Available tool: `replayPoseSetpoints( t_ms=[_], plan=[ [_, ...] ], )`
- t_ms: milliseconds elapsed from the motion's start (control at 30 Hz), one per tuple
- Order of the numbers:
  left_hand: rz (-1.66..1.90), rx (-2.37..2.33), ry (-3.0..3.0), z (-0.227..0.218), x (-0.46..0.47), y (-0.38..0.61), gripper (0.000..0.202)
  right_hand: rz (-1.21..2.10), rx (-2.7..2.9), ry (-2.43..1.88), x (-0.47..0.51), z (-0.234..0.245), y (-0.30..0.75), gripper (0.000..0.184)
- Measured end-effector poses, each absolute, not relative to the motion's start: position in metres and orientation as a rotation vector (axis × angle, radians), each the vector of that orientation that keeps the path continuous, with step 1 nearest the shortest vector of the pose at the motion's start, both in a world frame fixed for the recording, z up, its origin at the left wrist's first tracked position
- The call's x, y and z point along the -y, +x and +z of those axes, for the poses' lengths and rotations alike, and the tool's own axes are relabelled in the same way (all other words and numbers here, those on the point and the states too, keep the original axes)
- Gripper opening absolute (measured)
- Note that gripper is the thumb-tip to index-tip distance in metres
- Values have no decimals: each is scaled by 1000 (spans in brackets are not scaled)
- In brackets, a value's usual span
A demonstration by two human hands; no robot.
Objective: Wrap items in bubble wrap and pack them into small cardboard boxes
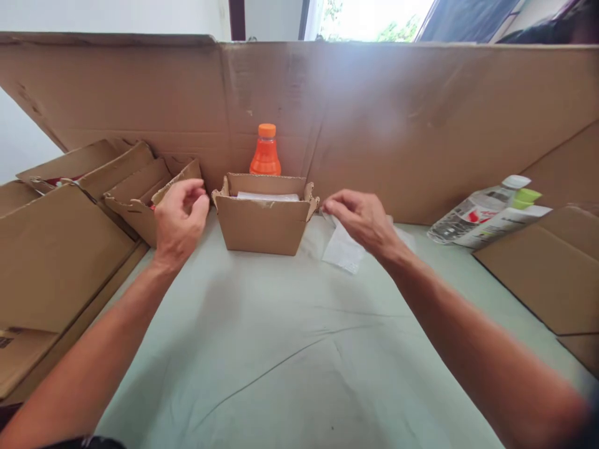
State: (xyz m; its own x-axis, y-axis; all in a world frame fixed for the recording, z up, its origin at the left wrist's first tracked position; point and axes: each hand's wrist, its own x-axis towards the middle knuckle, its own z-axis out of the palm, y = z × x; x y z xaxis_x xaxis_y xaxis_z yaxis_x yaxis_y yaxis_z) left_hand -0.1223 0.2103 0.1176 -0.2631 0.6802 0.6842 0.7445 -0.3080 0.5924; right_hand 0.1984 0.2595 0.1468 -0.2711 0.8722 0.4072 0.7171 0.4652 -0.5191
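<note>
A small open cardboard box [262,226] stands upright between my hands, with a flat whitish item [267,197] showing inside. My left hand [180,218] is to the left of this box, in front of another small carton [135,215]. Its fingers are loosely curled, the thumb apart from them, and I see nothing in them. Off the box's right corner hovers my right hand [362,218], thumb and fingertips drawn together. It is above a white, partly clear plastic bag [345,249]; whether the fingertips pinch anything is too small to tell.
Behind the box is an orange bottle [266,153]. A tall cardboard wall [397,125] runs along the back. Larger cardboard boxes [60,249] crowd the left side. On the right lie a clear plastic bottle [472,212], a printed packet [505,224] and a cardboard box [552,262].
</note>
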Motion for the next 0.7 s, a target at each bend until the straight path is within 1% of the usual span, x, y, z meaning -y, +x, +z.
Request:
replayPoseSetpoints(
  t_ms=[33, 67, 100, 167, 233, 333, 400, 467, 500, 567, 667, 700],
  plan=[
    [-1779, 1887, -1811, 100, -207, -129, 45, 393, 2005, -1336, -255, 130, 202, 29],
    [-1897, 1987, -1789, 83, -208, -132, 56, 502, 1957, -1344, -255, 114, 201, 34],
    [-2012, 2091, -1785, 67, -212, -133, 62, 604, 1915, -1342, -256, 98, 195, 42],
    [-2202, 2231, -1798, 45, -226, -125, 63, 724, 1849, -1329, -266, 75, 175, 53],
    [-2297, 2257, -1807, 35, -236, -108, 58, 743, 1792, -1323, -274, 65, 160, 49],
    [-2318, 2220, -1832, 35, -221, -76, 54, 706, 1755, -1328, -260, 65, 171, 37],
    [-2315, 2226, -1926, 35, -188, -56, 53, 655, 1748, -1360, -223, 63, 201, 31],
    [-2289, 2257, -2085, 31, -140, -43, 53, 537, 1751, -1437, -169, 59, 234, 30],
    [-2276, 2282, -2160, 28, -114, -40, 53, 485, 1750, -1475, -139, 56, 247, 32],
    [-2236, 2390, -2191, 22, -65, -44, 53, 405, 1738, -1510, -80, 48, 261, 30],
    [-2138, 2605, -1991, 17, -18, -72, 54, 328, 1817, -1385, -21, 35, 254, 24],
    [-2103, 2643, -1905, 17, -10, -83, 55, 327, 1878, -1313, -12, 30, 248, 29]
  ],
)
